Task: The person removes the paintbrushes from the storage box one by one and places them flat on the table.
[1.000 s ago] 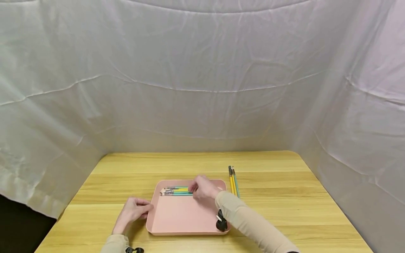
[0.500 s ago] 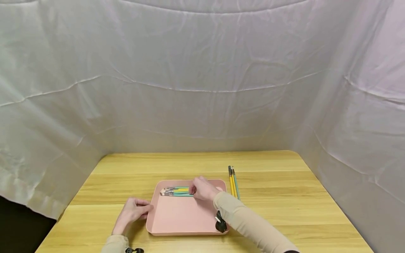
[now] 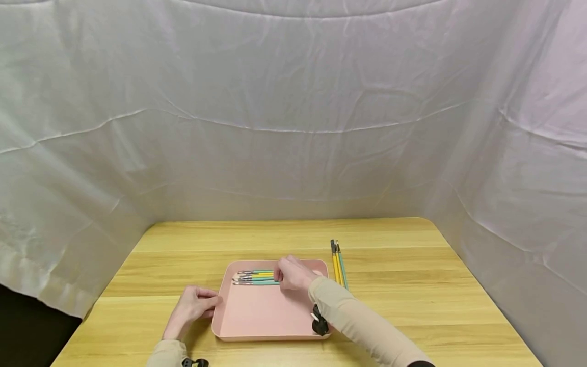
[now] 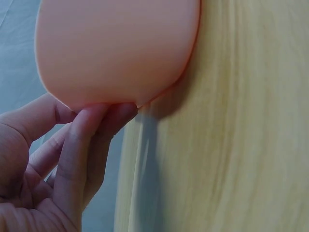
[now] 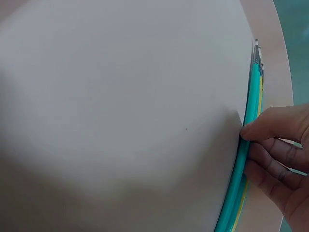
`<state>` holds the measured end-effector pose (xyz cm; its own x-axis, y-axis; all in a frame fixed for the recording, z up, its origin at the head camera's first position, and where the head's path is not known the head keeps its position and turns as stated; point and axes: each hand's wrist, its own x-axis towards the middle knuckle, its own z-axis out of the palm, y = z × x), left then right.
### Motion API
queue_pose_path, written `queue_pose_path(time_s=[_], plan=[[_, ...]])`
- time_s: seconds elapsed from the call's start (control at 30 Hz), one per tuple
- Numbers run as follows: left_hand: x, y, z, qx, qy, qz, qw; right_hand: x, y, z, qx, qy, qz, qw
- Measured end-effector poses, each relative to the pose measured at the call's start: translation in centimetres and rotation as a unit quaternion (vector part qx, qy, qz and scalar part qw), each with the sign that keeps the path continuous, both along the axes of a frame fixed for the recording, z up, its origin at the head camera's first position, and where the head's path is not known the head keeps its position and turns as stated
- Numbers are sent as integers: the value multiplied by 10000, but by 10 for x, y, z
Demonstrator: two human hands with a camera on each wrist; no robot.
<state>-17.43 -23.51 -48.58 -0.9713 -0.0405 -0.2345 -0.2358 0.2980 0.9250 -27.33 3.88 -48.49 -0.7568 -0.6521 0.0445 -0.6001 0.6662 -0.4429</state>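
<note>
A pink rectangular tray [image 3: 270, 316] lies on the wooden table. My left hand [image 3: 191, 306] grips the tray's left rim; in the left wrist view its thumb and fingertips meet at the tray's edge. Along the tray's far side lie several paintbrushes [image 3: 254, 275] with teal and yellow handles, bristles to the left. My right hand [image 3: 295, 274] reaches into the tray and covers their handle ends. In the right wrist view its thumb and fingers pinch a teal-handled paintbrush [image 5: 253, 92], with a yellow handle just behind it.
To the right of the tray, another small group of paintbrushes [image 3: 338, 262], yellow and teal, lies on the table [image 3: 403, 285] with bristles pointing away. My right sleeve [image 3: 362, 321] crosses over the tray's right rim. Grey curtains [image 3: 293, 168] hang behind and at both sides.
The nearest teal paintbrush has shifted slightly toward me and away from the others in the tray, with my right hand moving very little. The left hand and the tray stay put.
</note>
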Motion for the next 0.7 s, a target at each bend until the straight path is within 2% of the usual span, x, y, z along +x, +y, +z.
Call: queue_pose_path(time_s=[0.3, 0.5, 0.7], plan=[[-1, 0, -2, -3, 9, 88, 10000, -2, 1, 0, 134, -205, -18, 9997], [-1, -1, -2, 36, 20, 16, 10000, -4, 3, -1, 76, -197, 105, 9997], [0, -2, -2, 97, 33, -25, 9999, -3, 3, 1, -328, -849, 74, 9958]])
